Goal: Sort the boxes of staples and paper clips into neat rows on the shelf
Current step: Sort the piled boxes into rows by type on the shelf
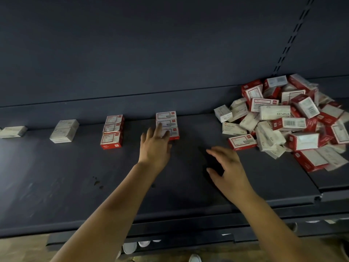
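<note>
A dark shelf carries sorted boxes along its back. A row of three red-and-white boxes sits at the middle; my left hand rests its fingertips on the nearest one, fingers spread, holding nothing. Left of it stands another red-and-white row, then two white boxes and a single white box. My right hand hovers open over bare shelf, short of a loose red box at the edge of a jumbled pile of red and white boxes.
The shelf's back panel rises dark behind everything, with a slotted upright at the right. The shelf's front edge runs below my arms. Beneath it, pale floor and white shoes show.
</note>
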{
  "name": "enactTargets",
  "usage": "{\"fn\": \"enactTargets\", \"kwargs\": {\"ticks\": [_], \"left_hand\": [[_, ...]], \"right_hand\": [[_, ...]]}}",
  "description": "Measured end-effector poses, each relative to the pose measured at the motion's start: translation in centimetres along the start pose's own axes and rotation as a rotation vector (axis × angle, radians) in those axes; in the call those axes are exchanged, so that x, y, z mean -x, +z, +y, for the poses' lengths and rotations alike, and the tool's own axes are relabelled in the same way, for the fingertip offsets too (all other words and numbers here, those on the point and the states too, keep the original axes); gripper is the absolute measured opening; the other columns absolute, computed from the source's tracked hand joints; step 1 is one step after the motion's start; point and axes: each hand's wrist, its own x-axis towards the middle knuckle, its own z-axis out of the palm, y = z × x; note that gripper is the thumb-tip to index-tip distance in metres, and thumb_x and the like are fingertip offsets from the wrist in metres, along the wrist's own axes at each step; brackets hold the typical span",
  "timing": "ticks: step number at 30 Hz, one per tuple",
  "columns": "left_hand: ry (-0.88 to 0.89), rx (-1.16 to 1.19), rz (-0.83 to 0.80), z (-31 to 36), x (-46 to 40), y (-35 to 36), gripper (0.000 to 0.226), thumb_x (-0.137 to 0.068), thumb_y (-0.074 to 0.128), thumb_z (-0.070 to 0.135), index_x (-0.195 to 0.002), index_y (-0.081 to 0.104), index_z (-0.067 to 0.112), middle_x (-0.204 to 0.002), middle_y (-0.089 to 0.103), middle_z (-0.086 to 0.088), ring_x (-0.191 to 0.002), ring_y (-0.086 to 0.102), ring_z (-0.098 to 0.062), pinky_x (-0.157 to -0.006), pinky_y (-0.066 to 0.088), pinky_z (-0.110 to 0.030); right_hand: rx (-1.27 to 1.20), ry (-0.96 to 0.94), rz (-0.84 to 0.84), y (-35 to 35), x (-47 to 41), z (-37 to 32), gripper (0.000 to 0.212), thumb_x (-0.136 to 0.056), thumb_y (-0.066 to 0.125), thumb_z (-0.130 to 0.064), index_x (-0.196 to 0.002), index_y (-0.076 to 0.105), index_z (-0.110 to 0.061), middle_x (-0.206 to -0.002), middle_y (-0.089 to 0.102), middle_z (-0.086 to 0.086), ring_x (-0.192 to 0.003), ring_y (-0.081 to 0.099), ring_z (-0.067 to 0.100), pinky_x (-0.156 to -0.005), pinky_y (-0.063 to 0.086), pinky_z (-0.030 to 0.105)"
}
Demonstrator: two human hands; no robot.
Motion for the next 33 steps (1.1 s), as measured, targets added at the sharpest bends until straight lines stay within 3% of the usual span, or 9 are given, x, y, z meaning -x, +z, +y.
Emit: {"fn": "enactTargets", "kwargs": {"ticks": [5, 8, 13, 15, 17, 20, 23, 28, 33], "left_hand": [[0.117, 0.091, 0.014, 4.1, 2.6, 0.2, 0.046, -0.094, 0.046, 0.030, -0.139, 0.040, 0.020, -0.154, 0.015, -0.005, -0.140, 0.011, -0.028, -0.114, 0.012, -0.041], [0.196, 0.154, 0.054, 5.9, 2.9, 0.9, 0.041, -0.088, 0.059, 0.022, -0.128, 0.055, 0.014, -0.148, 0.031, -0.012, -0.136, 0.025, -0.035, -0.111, 0.020, -0.048], [0.245, 0.221, 0.087, 7.8, 2.2, 1.6, 0.036, -0.078, 0.070, 0.013, -0.113, 0.066, 0.009, -0.133, 0.049, -0.018, -0.124, 0.042, -0.041, -0.101, 0.034, -0.056], [0.274, 0.236, 0.085, 8.3, 2.0, 1.9, 0.035, -0.073, 0.073, 0.011, -0.107, 0.068, 0.008, -0.126, 0.054, -0.018, -0.118, 0.048, -0.042, -0.094, 0.041, -0.060], [0.301, 0.236, 0.093, 8.4, 1.9, 2.4, 0.034, -0.067, 0.077, 0.010, -0.100, 0.070, 0.007, -0.120, 0.058, -0.019, -0.111, 0.054, -0.044, -0.085, 0.046, -0.062], [0.321, 0.246, 0.131, 8.5, 1.9, 3.0, 0.028, -0.077, 0.063, 0.020, -0.102, 0.069, 0.009, -0.121, 0.058, -0.017, -0.111, 0.054, -0.041, -0.086, 0.047, -0.060], [0.329, 0.270, 0.169, 8.5, 1.8, 3.1, 0.039, -0.083, 0.044, 0.032, -0.106, 0.068, 0.010, -0.123, 0.057, -0.015, -0.114, 0.051, -0.035, -0.090, 0.047, -0.054], [0.323, 0.345, 0.207, 8.6, 1.8, 3.3, 0.038, -0.086, 0.045, 0.030, -0.108, 0.067, 0.008, -0.125, 0.056, -0.015, -0.114, 0.052, -0.036, -0.092, 0.045, -0.051], [0.319, 0.401, 0.200, 9.1, 1.9, 3.8, 0.037, -0.086, 0.045, 0.029, -0.109, 0.066, 0.009, -0.124, 0.057, -0.013, -0.115, 0.050, -0.031, -0.093, 0.042, -0.046]], "right_hand": [[0.077, 0.057, 0.199, -1.8, 0.6, 2.2, 0.049, -0.059, 0.071, 0.018, -0.103, 0.068, -0.003, -0.107, 0.062, 0.015, -0.104, 0.047, 0.019, -0.092, 0.040, 0.034], [0.116, 0.141, 0.331, -3.9, 0.7, 3.3, 0.040, -0.067, 0.065, 0.014, -0.103, 0.068, -0.002, -0.108, 0.061, 0.016, -0.104, 0.048, 0.021, -0.093, 0.035, 0.021], [0.236, 0.297, 0.356, -7.4, 0.2, 6.4, 0.039, -0.073, 0.068, 0.006, -0.111, 0.062, 0.004, -0.117, 0.054, 0.027, -0.111, 0.048, 0.044, -0.092, 0.034, 0.034], [0.242, 0.334, 0.328, -8.1, -0.2, 7.0, 0.032, -0.078, 0.066, 0.003, -0.109, 0.060, 0.004, -0.115, 0.054, 0.026, -0.109, 0.049, 0.041, -0.088, 0.035, 0.030], [0.222, 0.344, 0.272, -8.3, -0.7, 7.4, 0.018, -0.080, 0.065, -0.002, -0.096, 0.058, 0.003, -0.101, 0.055, 0.020, -0.092, 0.053, 0.033, -0.073, 0.037, 0.024], [0.227, 0.370, 0.277, -8.2, -1.4, 8.2, 0.017, -0.082, 0.067, -0.009, -0.084, 0.054, 0.002, -0.087, 0.051, 0.012, -0.077, 0.044, 0.019, -0.060, 0.026, 0.021], [0.240, 0.356, 0.338, -7.9, -1.3, 8.8, 0.018, -0.081, 0.068, -0.009, -0.090, 0.059, 0.002, -0.089, 0.056, 0.015, -0.080, 0.050, 0.026, -0.067, 0.032, 0.024], [0.235, 0.275, 0.407, -7.7, 0.0, 8.9, 0.027, -0.076, 0.074, -0.008, -0.100, 0.066, 0.001, -0.090, 0.065, 0.017, -0.080, 0.061, 0.030, -0.068, 0.041, 0.025], [0.208, 0.220, 0.427, -7.4, 2.2, 8.2, 0.038, -0.071, 0.078, -0.008, -0.105, 0.066, 0.003, -0.102, 0.067, 0.019, -0.090, 0.064, 0.029, -0.081, 0.039, 0.015]]}}
